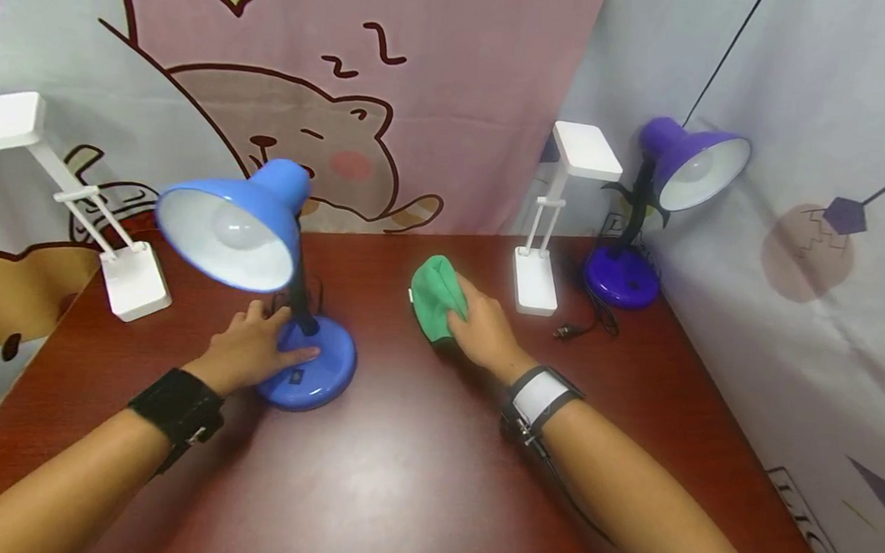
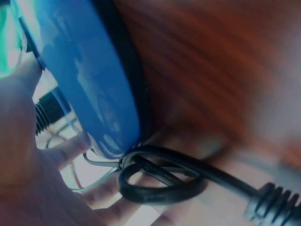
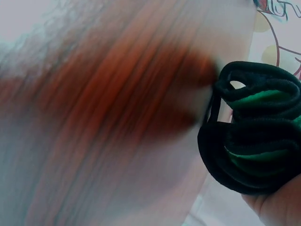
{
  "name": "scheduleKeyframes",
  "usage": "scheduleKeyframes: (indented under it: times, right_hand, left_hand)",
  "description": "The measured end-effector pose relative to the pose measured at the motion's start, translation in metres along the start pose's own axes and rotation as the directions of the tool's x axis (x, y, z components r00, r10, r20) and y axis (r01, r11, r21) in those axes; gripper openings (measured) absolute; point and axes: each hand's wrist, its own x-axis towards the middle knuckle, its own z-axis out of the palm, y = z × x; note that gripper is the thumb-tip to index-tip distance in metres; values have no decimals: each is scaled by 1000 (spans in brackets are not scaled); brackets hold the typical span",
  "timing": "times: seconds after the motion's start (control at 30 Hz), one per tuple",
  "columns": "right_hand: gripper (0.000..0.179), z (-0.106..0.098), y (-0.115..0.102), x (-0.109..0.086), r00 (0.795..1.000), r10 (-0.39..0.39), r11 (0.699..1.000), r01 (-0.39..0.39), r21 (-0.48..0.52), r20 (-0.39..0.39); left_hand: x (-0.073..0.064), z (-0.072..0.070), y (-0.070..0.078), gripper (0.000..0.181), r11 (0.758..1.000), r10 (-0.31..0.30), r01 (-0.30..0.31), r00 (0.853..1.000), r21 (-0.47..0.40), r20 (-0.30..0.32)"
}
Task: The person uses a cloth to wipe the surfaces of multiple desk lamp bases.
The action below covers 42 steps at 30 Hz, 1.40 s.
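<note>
A blue desk lamp [image 1: 317,368] stands upright on the brown table, left of the middle, its shade tilted to the left. My left hand [image 1: 247,351] grips its round base, thumb on top and fingers at the far left side. Seen close in the left wrist view, the blue base [image 2: 91,80] sits between thumb and fingers, near a coiled black cord [image 2: 162,193]. My right hand [image 1: 488,325] pinches a folded green cloth [image 1: 435,297] with a small white tag. Thick black edging [image 3: 258,136] on the cloth shows in the right wrist view.
A white folding lamp [image 1: 138,281] stands at the left; another white lamp [image 1: 536,281] is at the back right. Beside that one is a purple desk lamp [image 1: 623,278] with a black plug [image 1: 571,330]. Printed curtains [image 1: 489,103] hang behind the brown table [image 1: 401,491].
</note>
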Motion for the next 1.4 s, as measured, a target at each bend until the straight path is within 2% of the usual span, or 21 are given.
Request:
scheduleKeyframes:
  times: [0.13,0.27,0.43,0.57,0.67,0.7,0.77,0.83,0.9,0.97,1.0,1.03,1.1,1.2,1.27,1.33,1.4]
  right_hand:
    - [62,0,4,-1,999,-4,1000,3,-31,-38]
    - [60,-1,8,-2,998,-2,999,-1,-46,-69]
    - [60,-3,11,-3,997,15,999,-19,-50,-81]
    - [60,-5,13,-4,996,29,996,-36,-86,-81]
    - [60,-9,13,-6,995,4,991,-18,-135,-99]
    - [60,-11,13,-7,994,-27,988,10,-155,-107]
    - [61,-14,10,-11,985,-138,968,112,-226,-104]
    - [59,-15,5,-16,956,-284,918,251,-308,-69]
    - [58,-12,-1,-22,917,-400,845,368,-388,-2]
    - [59,-6,-8,-26,892,-445,789,434,-435,84]
    - [60,-2,-12,-26,891,-438,780,444,-441,122]
    - [62,2,-14,-26,896,-417,781,439,-443,153]
    - [67,8,-18,-25,917,-349,814,398,-423,193]
    - [75,15,-22,-21,944,-262,874,319,-365,198]
    - [79,18,-24,-19,956,-220,899,276,-341,194]
    - [79,20,-26,-17,958,-206,895,267,-357,200]
    - [75,20,-27,-18,951,-219,869,292,-399,218]
  left_hand:
    - [23,11,42,97,1000,16,-16,1000,11,-25]
    - [40,18,75,94,999,32,-30,998,31,-53]
    - [57,25,102,90,998,51,-49,993,27,-107]
    - [68,30,117,90,998,52,-50,994,25,-99]
    - [73,27,117,82,998,68,-66,996,22,-64]
    - [74,25,115,76,996,84,-83,995,12,-47]
    - [77,20,107,64,992,128,-128,992,-18,-17]
    - [80,16,96,52,980,188,-188,982,-64,0]
    - [84,15,86,47,963,243,-242,970,-119,-2]
    - [88,16,78,45,948,276,-274,961,-165,-8]
    - [90,17,76,44,942,286,-284,958,-182,-13]
    - [91,17,75,44,938,289,-286,957,-195,-15]
    - [93,17,75,44,935,286,-282,958,-213,-8]
    - [93,15,78,44,934,285,-277,958,-228,4]
    - [94,14,78,44,935,280,-270,960,-230,14]
    - [94,14,78,44,936,277,-265,961,-231,22]
    - [95,15,78,44,937,272,-258,962,-233,29]
